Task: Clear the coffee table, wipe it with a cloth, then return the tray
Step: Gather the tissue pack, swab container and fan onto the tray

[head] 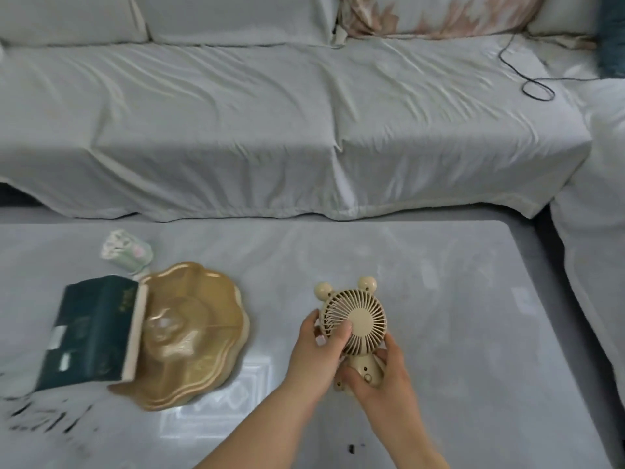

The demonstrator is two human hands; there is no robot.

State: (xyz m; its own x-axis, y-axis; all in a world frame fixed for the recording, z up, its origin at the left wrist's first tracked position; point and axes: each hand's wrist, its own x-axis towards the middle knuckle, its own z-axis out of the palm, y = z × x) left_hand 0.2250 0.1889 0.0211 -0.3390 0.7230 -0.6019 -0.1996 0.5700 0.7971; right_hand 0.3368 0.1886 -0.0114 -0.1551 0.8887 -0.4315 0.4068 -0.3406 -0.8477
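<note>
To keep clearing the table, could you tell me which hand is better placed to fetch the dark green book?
Probably the left hand: nearer the dark green book, it merely pinches the mini fan by its grille, while the right hand grips its handle.

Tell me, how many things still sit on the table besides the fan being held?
3: a gold tray at the left, a dark green box leaning on its left rim, and a small patterned pack just behind them. More may lie outside the view.

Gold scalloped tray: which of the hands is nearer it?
Left. The left hand, gripping the grille of the beige bear-eared fan, sits right of the gold scalloped tray, not touching; the right hand holds the fan's handle farther right.
</note>
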